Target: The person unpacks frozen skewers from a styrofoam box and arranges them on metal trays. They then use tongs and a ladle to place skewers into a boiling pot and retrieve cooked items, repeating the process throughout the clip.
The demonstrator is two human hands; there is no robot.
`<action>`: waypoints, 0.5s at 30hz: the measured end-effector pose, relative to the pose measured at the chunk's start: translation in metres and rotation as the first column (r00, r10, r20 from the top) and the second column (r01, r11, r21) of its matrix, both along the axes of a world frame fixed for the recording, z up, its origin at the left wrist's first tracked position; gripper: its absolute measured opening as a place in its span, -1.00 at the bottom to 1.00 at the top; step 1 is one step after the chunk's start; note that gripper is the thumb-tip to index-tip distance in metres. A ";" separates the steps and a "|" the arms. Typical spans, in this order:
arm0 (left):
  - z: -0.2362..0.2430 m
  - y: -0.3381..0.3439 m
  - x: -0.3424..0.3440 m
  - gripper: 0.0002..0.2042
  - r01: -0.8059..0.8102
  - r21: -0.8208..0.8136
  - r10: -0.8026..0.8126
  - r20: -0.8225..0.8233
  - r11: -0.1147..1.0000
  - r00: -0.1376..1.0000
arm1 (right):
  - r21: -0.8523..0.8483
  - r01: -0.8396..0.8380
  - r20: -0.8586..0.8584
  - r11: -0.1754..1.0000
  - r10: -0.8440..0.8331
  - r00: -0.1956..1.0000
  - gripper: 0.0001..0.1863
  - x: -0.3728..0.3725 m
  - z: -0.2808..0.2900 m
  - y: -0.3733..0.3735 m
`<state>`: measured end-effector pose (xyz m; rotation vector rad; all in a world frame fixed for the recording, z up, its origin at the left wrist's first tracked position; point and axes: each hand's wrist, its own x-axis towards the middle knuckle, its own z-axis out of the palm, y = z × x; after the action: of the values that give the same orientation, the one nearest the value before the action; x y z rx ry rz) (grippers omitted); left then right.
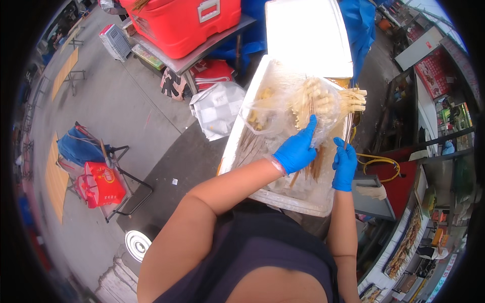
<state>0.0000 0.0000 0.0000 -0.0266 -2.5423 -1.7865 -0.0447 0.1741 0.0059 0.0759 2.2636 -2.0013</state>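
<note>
My right hand (345, 165), in a blue glove, is closed around the thin sticks of a bunch of skewers (352, 101). Pale yellow pieces of food sit on their upper ends, over the right rim of a white foam box (236, 136). My left hand (297, 150), also gloved in blue, lies over the box with its index finger stretched out. That fingertip touches more pale skewers (316, 98) in a clear plastic bag (287, 113); the other fingers are partly hidden. Bare sticks (317, 166) show below the left hand.
The box's white lid (309, 38) stands up behind it. A red cooler (184, 22) rests on a metal table at the back left, with a grey-white checked bag (218, 108) below. A folding chair (121, 177) holds a red bag at left. A yellow hose (381, 166) curls at right.
</note>
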 end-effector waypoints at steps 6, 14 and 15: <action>0.033 -0.003 0.007 -0.20 -0.035 -0.092 0.027 -0.091 0.995 0.995 | -0.222 -0.025 0.089 0.975 0.046 0.995 -0.78 0.006 -0.017 -0.030; 0.004 0.017 -0.030 -0.17 0.100 -0.313 -0.104 0.006 0.944 0.995 | 0.091 0.083 0.123 0.992 -0.094 0.988 -0.68 -0.010 -0.081 -0.007; -0.006 0.023 -0.036 -0.16 0.144 -0.355 -0.138 0.042 0.924 0.990 | 0.128 0.094 -0.035 0.987 -0.090 0.995 -0.66 -0.011 -0.090 0.005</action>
<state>-0.0358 0.0234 -0.0062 -0.2107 -2.9078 -1.3358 -0.0561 0.1787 -0.0841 0.1669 2.4494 -1.9076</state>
